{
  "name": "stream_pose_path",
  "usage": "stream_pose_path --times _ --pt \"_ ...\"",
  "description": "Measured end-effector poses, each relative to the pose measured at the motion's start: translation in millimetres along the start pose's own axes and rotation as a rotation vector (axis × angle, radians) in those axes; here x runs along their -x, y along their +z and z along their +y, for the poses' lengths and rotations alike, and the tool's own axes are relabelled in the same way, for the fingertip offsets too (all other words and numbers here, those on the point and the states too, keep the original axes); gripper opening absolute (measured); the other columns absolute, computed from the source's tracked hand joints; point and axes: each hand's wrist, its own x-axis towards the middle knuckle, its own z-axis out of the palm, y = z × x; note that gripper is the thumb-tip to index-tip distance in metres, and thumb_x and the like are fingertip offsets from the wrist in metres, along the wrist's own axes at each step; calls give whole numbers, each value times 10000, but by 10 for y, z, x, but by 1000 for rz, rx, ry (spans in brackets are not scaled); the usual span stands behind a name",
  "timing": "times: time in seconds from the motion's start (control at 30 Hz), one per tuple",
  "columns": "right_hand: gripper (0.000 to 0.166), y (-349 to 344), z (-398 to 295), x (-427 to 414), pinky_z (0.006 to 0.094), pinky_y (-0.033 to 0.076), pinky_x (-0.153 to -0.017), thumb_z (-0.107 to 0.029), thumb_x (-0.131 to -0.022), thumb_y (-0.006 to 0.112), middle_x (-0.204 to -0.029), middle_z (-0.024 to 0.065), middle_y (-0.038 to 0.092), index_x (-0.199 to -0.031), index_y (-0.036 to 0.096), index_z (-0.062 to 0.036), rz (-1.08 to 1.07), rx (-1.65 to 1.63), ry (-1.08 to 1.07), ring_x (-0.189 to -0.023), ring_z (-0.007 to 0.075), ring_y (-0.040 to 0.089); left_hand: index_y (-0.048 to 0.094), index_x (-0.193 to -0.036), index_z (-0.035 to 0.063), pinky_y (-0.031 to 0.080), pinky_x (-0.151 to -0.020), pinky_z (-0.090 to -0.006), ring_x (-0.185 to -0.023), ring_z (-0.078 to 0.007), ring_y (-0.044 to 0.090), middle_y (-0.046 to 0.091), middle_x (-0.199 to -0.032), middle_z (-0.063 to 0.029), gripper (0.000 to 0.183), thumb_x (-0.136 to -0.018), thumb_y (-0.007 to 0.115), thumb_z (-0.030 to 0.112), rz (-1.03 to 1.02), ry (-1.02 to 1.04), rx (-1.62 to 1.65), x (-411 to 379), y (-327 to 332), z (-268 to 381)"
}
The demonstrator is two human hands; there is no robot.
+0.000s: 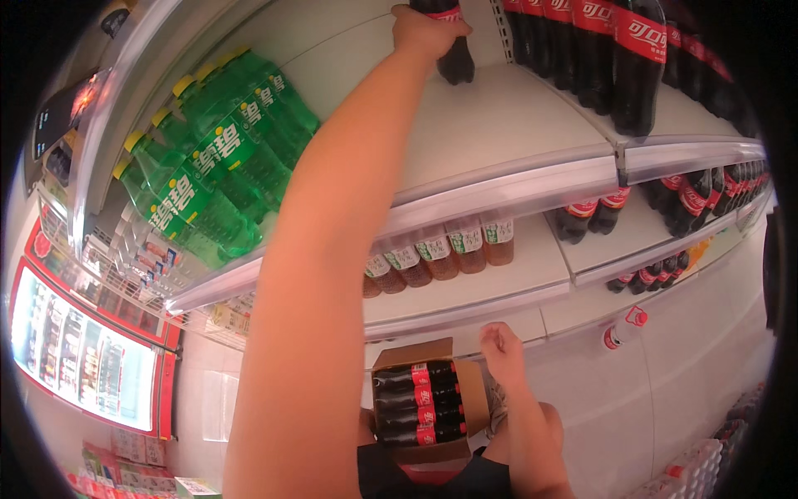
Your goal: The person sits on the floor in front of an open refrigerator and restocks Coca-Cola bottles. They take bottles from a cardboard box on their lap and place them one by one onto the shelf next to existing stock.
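My left hand (427, 32) is reaching to the back of the upper shelf (474, 134), its fingers around a dark Coca-Cola bottle (457, 60). The top of that bottle is cut off by the picture's edge. Lower down, my right hand (500, 349) is curled with no object visible in it, beside an open cardboard box (472, 396). Several Coca-Cola bottles (424, 408) with red labels lie in the box, which sits between my legs. To the left of my outstretched arm stand green Sprite bottles (215, 146) with yellow caps.
Coca-Cola bottles (636, 68) crowd the upper right shelf. Labelled tea-coloured bottles (436, 256) line the shelf below. One clear bottle with a red cap (625, 329) is on the tiled floor (598, 424). A lit red drinks fridge (87, 349) stands at left.
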Motion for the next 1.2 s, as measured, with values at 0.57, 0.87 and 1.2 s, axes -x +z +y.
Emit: stream_pose_path --times 0.57,0.87,1.2 --pt "158 93 138 9 335 519 -677 -155 -911 638 -829 127 686 -992 640 -20 -1 171 -24 -705 202 659 466 -1399 57 438 -1066 -492 -1201 -313 583 585 -1323 -132 675 -872 732 385 -216 -19 938 2871 -1448 952" --pt "222 159 166 7 336 515 -669 -208 -899 658 -808 131 682 -995 653 -8 3 195 12 -693 211 649 448 -1385 87 470 -1028 -492 -1165 -329 589 575 -1285 -125 760 -755 845 237 40 -366 900 4369 -2081 -88" --pt "218 336 160 3 336 533 -702 -180 -891 629 -861 136 701 -1029 666 -16 -44 237 12 -732 209 664 499 -1382 97 464 -1006 -450 -1204 -407 546 570 -1271 -198 793 -695 844 293 -711 -262 -263 5392 -2206 -1595"
